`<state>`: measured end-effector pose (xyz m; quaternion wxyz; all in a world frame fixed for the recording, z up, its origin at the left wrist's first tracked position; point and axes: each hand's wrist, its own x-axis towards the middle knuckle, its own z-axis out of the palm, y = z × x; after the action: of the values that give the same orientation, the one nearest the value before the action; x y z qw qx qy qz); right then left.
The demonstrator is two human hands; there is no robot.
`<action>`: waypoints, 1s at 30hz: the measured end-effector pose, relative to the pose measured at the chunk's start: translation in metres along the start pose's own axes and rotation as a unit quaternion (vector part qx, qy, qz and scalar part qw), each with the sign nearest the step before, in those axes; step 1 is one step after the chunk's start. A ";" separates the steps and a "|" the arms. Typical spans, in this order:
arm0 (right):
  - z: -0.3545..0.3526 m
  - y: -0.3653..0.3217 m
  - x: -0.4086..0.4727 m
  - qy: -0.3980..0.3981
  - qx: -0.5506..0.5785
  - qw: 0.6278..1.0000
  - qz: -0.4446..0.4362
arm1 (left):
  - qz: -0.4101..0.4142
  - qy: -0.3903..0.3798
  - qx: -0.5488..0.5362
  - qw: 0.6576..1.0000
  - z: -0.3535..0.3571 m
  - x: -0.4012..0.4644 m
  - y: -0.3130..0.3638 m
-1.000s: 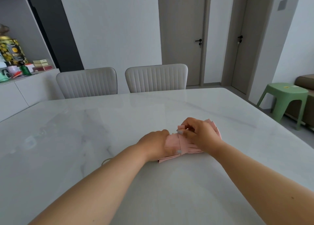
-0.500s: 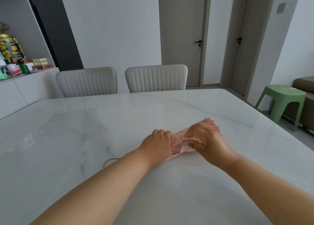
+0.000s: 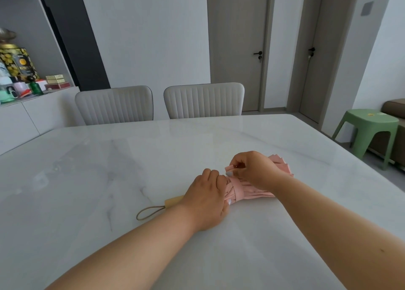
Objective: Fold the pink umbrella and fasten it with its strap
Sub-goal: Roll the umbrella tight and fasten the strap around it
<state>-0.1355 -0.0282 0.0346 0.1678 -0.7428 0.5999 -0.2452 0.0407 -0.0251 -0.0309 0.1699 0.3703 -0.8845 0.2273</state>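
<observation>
— On the table, near edge: where does the umbrella lie?
— Flat, folded, its wooden handle and loop pointing left.
— Grips?
— Left hand wraps the bundle at the handle end. Right hand pinches the strap above the folds.
— Surroundings?
— Two chairs behind; green stool right.
</observation>
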 end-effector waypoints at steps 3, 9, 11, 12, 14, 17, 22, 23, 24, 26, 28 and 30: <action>0.002 -0.001 0.002 -0.003 -0.030 0.999 0.020 | 0.014 0.015 0.012 1.000 0.002 -0.002 0.000; 0.001 -0.007 0.004 -0.013 -0.036 0.998 0.041 | 0.027 0.038 0.027 0.999 0.005 -0.003 -0.001; -0.002 -0.009 0.006 -0.030 -0.036 0.998 0.051 | 0.030 0.047 0.033 0.998 0.006 -0.004 0.000; -0.003 -0.009 0.007 -0.041 -0.036 0.997 0.054 | 0.031 0.052 0.036 0.998 0.006 -0.004 0.001; -0.007 -0.010 0.006 -0.062 -0.025 0.996 0.059 | 0.029 0.054 0.039 0.997 0.006 -0.005 0.002; -0.010 -0.011 0.004 -0.082 0.006 0.994 0.070 | 0.021 0.059 0.035 0.997 0.006 -0.008 0.005; -0.010 -0.014 0.001 -0.094 0.029 0.992 0.083 | 0.004 0.071 0.009 0.997 0.009 -0.011 0.008; -0.010 -0.014 0.001 -0.093 0.031 0.991 0.088 | -0.002 0.074 0.003 0.997 0.009 -0.011 0.008; -0.009 -0.014 0.001 -0.092 0.034 0.991 0.092 | -0.008 0.077 -0.006 0.997 0.009 -0.011 0.008; -0.008 -0.015 0.001 -0.090 0.036 0.991 0.092 | -0.016 0.075 -0.023 0.997 0.009 -0.012 0.008; -0.007 -0.015 0.001 -0.086 0.033 0.992 0.081 | -0.016 0.074 -0.029 0.997 0.008 -0.012 0.009; -0.007 -0.015 0.000 -0.080 0.034 0.994 0.071 | -0.013 0.078 -0.029 0.996 0.008 -0.012 0.009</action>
<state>-0.1270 -0.0243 0.0483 0.2575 -0.7095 0.6270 -0.1929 0.0416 -0.0171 -0.0461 0.2519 0.3575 -0.8701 0.2273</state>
